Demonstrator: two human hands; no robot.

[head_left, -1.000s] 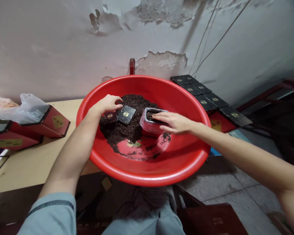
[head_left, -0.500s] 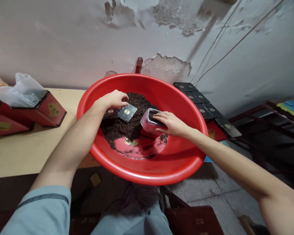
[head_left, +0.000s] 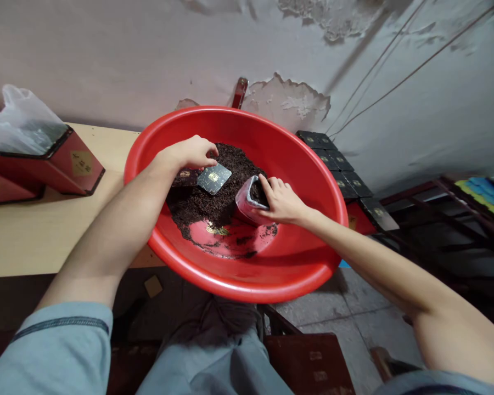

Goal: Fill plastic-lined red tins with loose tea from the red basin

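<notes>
A big red plastic basin rests in front of me with a heap of dark loose tea in its left half. My left hand is curled over the heap, fingertips pinching the corner of a flat dark lid with a gold mark; a dark red tin lies half hidden under that hand. My right hand is closed on the rim of a small red box lined with a silvery bag, tilted toward the heap, with tea inside.
A wooden table stands at left with red tins and a plastic bag. A row of dark lids lies on red boxes at right. Behind is a peeling wall; below, a tiled floor.
My right hand went from lying flat over the lined box to gripping its rim, and the box has tipped toward the tea. My left hand stayed on the lid.
</notes>
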